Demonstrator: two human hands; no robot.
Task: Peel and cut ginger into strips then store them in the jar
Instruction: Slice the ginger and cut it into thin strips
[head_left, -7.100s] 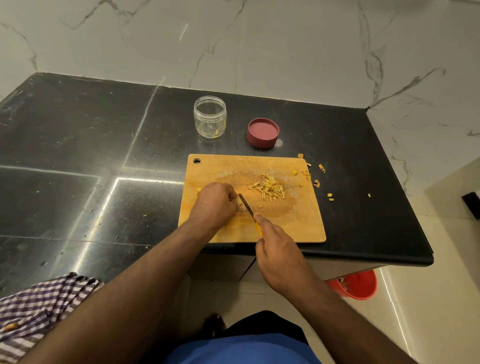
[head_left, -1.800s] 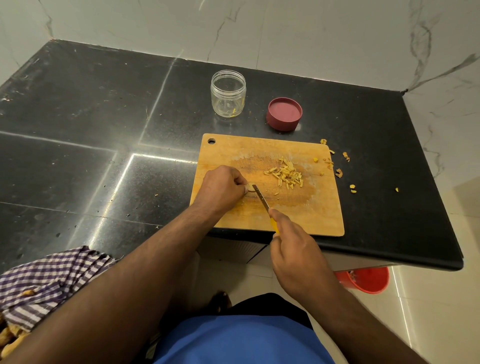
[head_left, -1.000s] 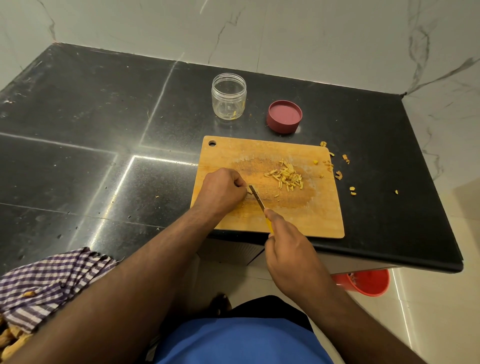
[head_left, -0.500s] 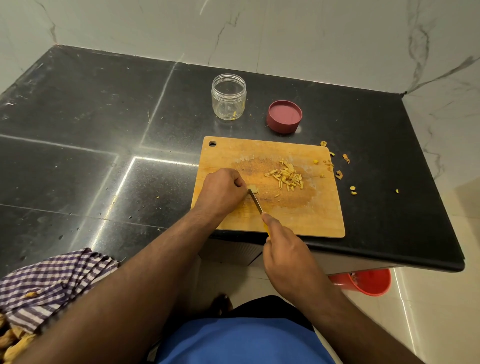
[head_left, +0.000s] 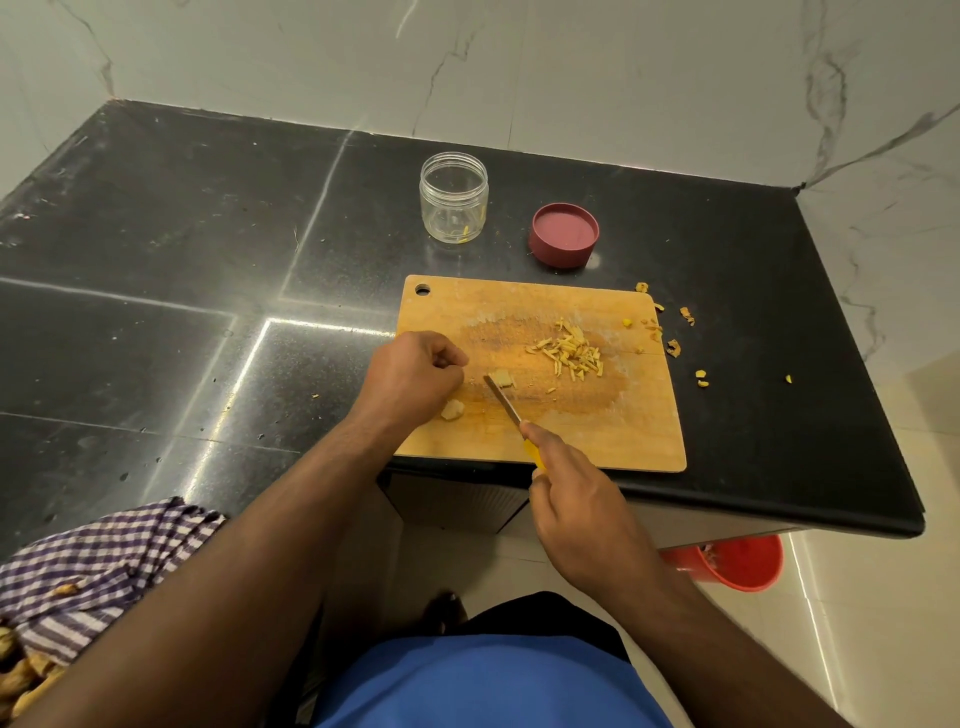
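- Ginger work sits on the cutting board (head_left: 613, 431) at the counter's (head_left: 156, 249) near edge; peel scraps (head_left: 673, 347) lie off its right side.
- Jar (head_left: 454, 197) beyond the board, lid (head_left: 564, 235) off beside it, only a few bits inside: storing barely begun.
- Strip pile (head_left: 569, 356) mid-board, cut but not yet stored.
- Left hand (head_left: 415, 376) curled, an uncut chunk (head_left: 452, 410) under its heel; whether it grips anything, cannot tell.
- Right hand (head_left: 582, 514) grips the knife (head_left: 503, 401), tip touching a small slice (head_left: 502, 378).

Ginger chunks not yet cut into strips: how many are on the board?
2. One ginger chunk lies at the knife tip; another ginger piece sits under the left hand, which may hide more.
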